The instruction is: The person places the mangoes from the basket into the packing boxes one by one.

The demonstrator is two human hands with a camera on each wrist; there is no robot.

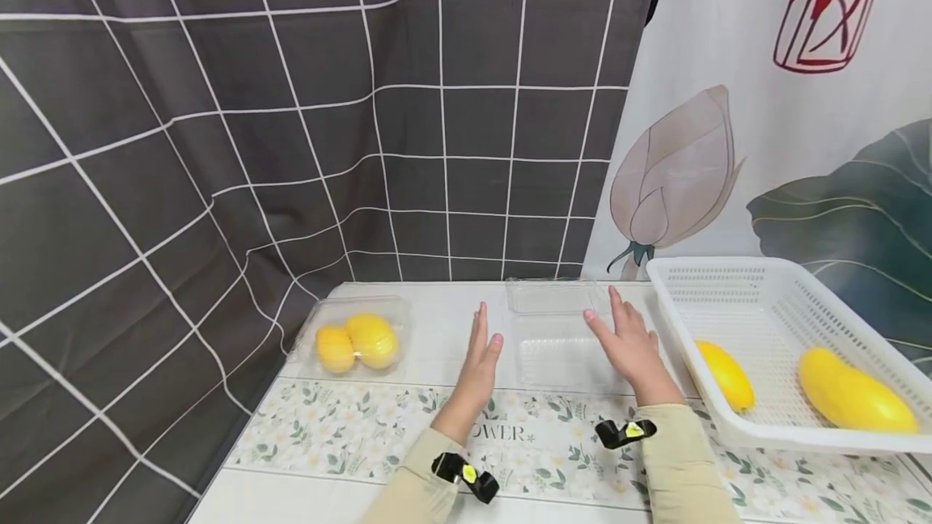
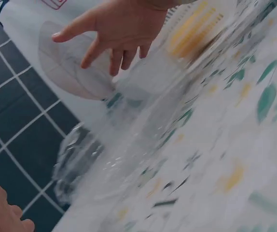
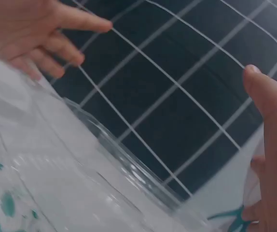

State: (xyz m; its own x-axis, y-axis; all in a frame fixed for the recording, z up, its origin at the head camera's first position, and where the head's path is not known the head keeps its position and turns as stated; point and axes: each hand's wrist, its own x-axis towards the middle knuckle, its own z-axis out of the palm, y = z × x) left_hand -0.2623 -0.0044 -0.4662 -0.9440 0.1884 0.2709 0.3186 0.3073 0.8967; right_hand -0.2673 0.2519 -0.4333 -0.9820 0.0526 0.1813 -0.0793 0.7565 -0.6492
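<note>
An unlidded clear plastic box [image 1: 564,350] stands at the middle of the table, its hinged lid [image 1: 553,296] raised at the back. Just left of it my left hand [image 1: 476,366] hovers with straight fingers, holding nothing. My right hand [image 1: 632,346] is spread above the box's right side, also holding nothing; the left wrist view shows this right hand [image 2: 121,29] with its fingers apart. In the right wrist view the clear box [image 3: 76,179] lies below both hands. Farther left, a second clear box [image 1: 399,310] contains two yellow fruits [image 1: 371,340].
A white perforated basket [image 1: 764,277] stands at the right, with an oblong yellow fruit [image 1: 855,390] and a smaller yellow one [image 1: 728,376] inside. A dark grid curtain [image 1: 480,128] hangs behind the table. A floral strip [image 1: 349,427] crosses the tabletop.
</note>
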